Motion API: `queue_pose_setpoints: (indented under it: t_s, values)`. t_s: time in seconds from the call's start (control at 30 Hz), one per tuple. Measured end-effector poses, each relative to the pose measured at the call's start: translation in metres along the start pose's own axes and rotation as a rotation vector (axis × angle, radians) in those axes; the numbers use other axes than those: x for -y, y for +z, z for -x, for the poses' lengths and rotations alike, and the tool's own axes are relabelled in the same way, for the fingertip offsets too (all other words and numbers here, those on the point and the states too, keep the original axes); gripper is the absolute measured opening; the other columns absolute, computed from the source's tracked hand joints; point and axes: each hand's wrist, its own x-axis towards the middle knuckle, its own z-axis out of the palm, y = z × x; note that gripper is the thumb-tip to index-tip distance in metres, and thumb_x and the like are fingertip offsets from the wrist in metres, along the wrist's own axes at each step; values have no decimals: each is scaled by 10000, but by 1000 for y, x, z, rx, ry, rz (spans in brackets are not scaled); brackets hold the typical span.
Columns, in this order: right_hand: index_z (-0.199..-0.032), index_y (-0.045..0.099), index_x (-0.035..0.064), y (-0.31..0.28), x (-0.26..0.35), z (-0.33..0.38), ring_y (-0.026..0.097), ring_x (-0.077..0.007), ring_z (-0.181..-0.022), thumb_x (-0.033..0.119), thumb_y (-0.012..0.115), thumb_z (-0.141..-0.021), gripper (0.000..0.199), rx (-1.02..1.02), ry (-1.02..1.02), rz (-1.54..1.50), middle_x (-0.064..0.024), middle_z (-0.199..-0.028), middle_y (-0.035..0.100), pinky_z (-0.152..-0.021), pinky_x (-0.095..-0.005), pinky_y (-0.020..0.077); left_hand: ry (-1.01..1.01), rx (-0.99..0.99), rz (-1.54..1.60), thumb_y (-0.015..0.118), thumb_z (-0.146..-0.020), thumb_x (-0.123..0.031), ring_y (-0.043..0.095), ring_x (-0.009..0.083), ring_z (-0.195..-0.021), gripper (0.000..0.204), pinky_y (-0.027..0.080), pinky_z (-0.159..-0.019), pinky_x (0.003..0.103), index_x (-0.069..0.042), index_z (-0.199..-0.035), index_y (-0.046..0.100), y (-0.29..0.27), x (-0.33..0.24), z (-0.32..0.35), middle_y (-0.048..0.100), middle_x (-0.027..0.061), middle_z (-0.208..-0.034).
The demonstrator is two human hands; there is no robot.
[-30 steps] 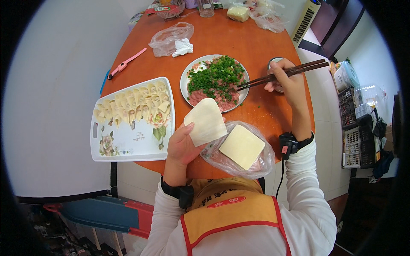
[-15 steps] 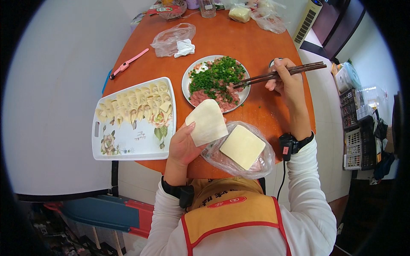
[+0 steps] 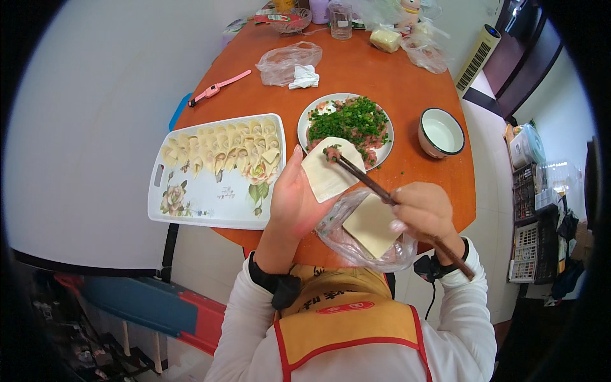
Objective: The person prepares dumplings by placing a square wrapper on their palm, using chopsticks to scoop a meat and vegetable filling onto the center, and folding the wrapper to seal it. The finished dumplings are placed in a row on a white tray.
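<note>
A square wonton wrapper (image 3: 324, 181) lies across the palm and fingers of my left hand (image 3: 289, 200), which supports it with the thumb raised beside it. My right hand (image 3: 423, 210) grips dark chopsticks (image 3: 372, 183); their tips touch a small lump of meat filling (image 3: 332, 153) on the wrapper. Behind, a white plate (image 3: 302, 130) carries pink minced meat topped with chopped green onion (image 3: 356, 118). Below my hands a stack of wrappers (image 3: 369, 229) rests on a clear plastic bag (image 3: 331, 223), partly covered by my right hand.
At left, a white floral tray (image 3: 216, 210) bears rows of folded wontons (image 3: 223, 143). An enamel bowl (image 3: 429, 146) stands right of the plate. Farther back are a pink watch (image 3: 223, 86), a crumpled tissue (image 3: 304, 77), a plastic bag (image 3: 280, 67) and a glass (image 3: 341, 25).
My right hand has moved from the plate's right side down toward me, bringing filling on the chopsticks to the wrapper. The bowl it partly hid now shows fully. The view has shifted.
</note>
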Motion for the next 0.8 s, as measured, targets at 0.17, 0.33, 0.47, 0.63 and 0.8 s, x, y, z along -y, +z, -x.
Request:
queue_pose_setpoints:
  t_s: [0.17, 0.33, 0.47, 0.63, 0.8]
  values:
    - [-901, 563, 19, 3, 12, -1, 624, -269, -746, 106, 704, -681, 275, 150, -30, 53, -114, -895, 596, -566, -338, 499, 31, -79, 44, 208, -1011, -329, 417, 321, -1249, 490, 296, -1077, 478, 11, -1338, 338, -1, -4, 5, 436, 186, -1334]
    - [-892, 572, 26, -7, 20, 1, 616, -264, -703, 138, 703, -714, 248, 135, 11, 1, -109, -866, 607, -549, -342, 485, 69, -107, 43, 210, -1004, -299, 365, 333, -1290, 532, 249, -1112, 455, 98, -1354, 264, -16, -4, 4, 387, 236, -1364]
    - [-852, 589, 26, -15, 21, 4, 614, -264, -672, 158, 703, -744, 205, 88, 141, -71, -115, -825, 627, -571, -347, 491, 64, -116, 25, 223, -1004, -290, 381, 323, -1278, 513, 264, -1103, 453, 85, -1348, 282, -14, -4, 5, 399, 226, -1356]
    - [-836, 592, 12, -8, 30, 1, 632, -273, -693, 58, 637, -766, 95, -162, 467, -229, -120, -825, 653, -656, -363, 516, 63, -96, -1, 236, -1004, -293, 405, 312, -1261, 491, 285, -1091, 456, 52, -1348, 302, -11, -2, 7, 417, 207, -1346]
    - [-871, 564, -13, 0, 25, 1, 647, -206, -673, 82, 564, -877, 95, -304, 582, -431, -146, -856, 576, -624, -306, 526, 82, -74, -19, 235, -1003, -291, 412, 316, -1256, 488, 291, -1088, 465, 50, -1345, 311, -12, 1, 7, 415, 206, -1349]
